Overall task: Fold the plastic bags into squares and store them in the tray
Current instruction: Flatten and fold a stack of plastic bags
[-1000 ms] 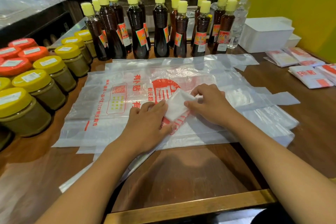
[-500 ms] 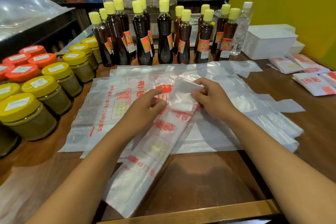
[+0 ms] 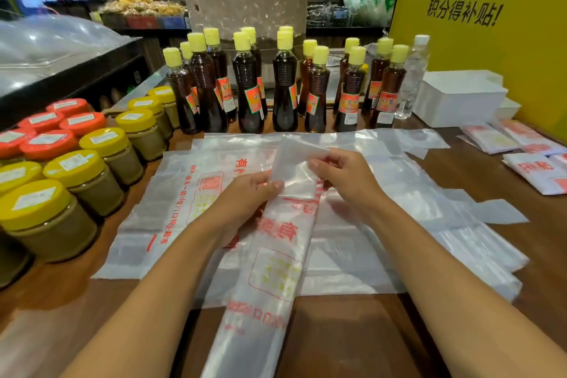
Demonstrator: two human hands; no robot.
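A clear plastic bag with red print, folded into a long strip, runs from the table's front edge up to my hands. Its top end is folded over into a small flap. My left hand pinches the strip's left edge just below the flap. My right hand pinches the flap's upper right corner and lifts it. Under the strip lies a stack of flat bags. A white tray stands at the back right. Several folded bag squares lie on the table in front of it.
Dark bottles with yellow caps stand in rows behind the bags, with a clear water bottle at their right. Jars with yellow and orange lids crowd the left side. A yellow sign wall rises at the right.
The folded end of the strip has been lifted off the stack, and both hands have risen with it. The long strip now hangs down straight towards the front edge.
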